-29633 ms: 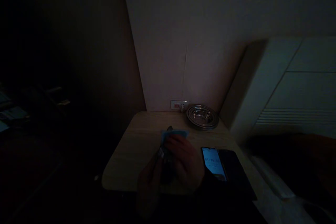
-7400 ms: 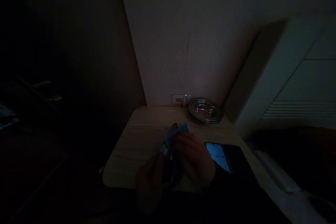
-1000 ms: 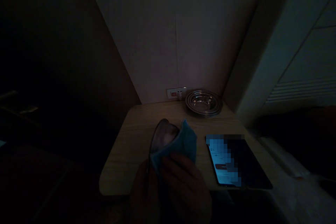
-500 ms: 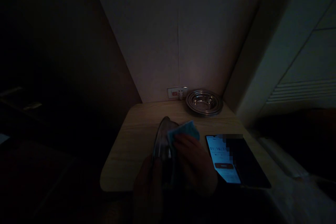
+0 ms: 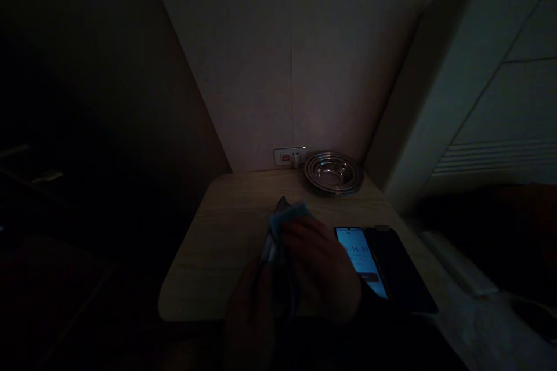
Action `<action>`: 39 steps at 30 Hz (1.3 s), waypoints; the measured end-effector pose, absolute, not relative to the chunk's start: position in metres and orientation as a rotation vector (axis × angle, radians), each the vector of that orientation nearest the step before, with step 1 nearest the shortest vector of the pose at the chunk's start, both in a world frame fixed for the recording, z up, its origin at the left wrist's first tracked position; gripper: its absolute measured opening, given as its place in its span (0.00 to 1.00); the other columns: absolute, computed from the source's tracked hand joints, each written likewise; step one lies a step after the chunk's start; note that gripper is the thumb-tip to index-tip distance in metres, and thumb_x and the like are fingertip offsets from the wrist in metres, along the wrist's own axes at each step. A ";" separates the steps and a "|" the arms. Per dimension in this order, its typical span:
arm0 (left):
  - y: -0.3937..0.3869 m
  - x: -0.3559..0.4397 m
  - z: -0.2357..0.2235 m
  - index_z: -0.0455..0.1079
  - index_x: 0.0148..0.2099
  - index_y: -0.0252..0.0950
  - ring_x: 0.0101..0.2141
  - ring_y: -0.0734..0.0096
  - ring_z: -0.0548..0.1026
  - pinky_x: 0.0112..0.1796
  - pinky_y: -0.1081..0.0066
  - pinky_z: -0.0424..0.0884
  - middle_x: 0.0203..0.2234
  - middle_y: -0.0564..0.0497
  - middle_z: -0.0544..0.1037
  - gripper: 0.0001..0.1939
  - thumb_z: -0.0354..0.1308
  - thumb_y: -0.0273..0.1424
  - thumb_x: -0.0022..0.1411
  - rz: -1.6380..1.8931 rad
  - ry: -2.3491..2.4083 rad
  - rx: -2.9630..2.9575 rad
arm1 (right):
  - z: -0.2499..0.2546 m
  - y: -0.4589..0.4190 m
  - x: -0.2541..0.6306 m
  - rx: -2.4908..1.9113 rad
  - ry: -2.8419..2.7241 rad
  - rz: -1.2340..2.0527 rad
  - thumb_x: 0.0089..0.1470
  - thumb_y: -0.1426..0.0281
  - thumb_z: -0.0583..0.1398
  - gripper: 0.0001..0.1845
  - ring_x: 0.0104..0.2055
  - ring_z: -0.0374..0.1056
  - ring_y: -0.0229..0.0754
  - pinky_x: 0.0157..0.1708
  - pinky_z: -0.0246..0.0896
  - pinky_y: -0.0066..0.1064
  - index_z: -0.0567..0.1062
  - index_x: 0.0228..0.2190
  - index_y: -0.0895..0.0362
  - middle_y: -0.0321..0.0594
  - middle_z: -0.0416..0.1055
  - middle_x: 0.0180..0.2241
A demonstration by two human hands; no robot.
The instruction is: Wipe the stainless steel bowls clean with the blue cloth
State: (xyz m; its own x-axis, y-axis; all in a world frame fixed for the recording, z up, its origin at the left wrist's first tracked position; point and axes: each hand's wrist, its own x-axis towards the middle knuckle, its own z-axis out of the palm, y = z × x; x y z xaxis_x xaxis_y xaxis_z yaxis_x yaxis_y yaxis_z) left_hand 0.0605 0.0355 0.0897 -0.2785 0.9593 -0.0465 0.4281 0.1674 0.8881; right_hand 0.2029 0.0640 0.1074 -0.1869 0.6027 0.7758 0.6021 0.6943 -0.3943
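Observation:
In dim light, my left hand (image 5: 250, 301) is closed on the near edge of a shiny metal plate (image 5: 271, 249), which is tilted up on its side over the front of the table. My right hand (image 5: 319, 261) presses a light blue cloth (image 5: 289, 217) against the plate's face, fingers bent over the cloth. Most of the plate's lower part is lost in shadow and behind my right hand.
A stack of round metal plates (image 5: 333, 188) stands at the back of the small wooden table (image 5: 204, 232), beside a wall socket (image 5: 285, 156) with a plug. To the right lies a lit phone (image 5: 359, 255) in an open dark cover (image 5: 402, 269).
The plate has turned more edge-on, showing less of its face. My right hand and the cloth have moved slightly left across it. The whole view has shifted a little.

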 end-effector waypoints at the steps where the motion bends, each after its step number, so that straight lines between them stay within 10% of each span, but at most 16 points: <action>1: 0.036 0.060 0.091 0.70 0.42 0.36 0.43 0.57 0.73 0.44 0.63 0.68 0.42 0.43 0.76 0.23 0.48 0.47 0.52 1.068 1.809 1.311 | 0.107 0.063 0.202 -0.898 -1.885 -0.019 0.54 0.75 0.55 0.11 0.48 0.65 0.44 0.46 0.66 0.38 0.73 0.40 0.58 0.42 0.74 0.42; 39: 0.042 0.050 0.103 0.73 0.41 0.35 0.41 0.60 0.75 0.42 0.65 0.70 0.40 0.45 0.78 0.22 0.52 0.46 0.53 1.133 1.602 1.239 | 0.121 0.077 0.197 -0.882 -2.049 -0.060 0.54 0.72 0.53 0.14 0.47 0.61 0.48 0.45 0.63 0.42 0.74 0.40 0.58 0.44 0.71 0.43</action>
State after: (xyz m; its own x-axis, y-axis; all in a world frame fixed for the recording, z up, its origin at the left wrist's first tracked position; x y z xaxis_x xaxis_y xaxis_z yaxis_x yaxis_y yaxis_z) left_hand 0.0498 0.0421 0.1027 -0.2020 0.9771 -0.0670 0.2628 0.1200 0.9573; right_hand 0.1974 0.0768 0.1207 -0.3616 0.5641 0.7423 0.6066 0.7470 -0.2721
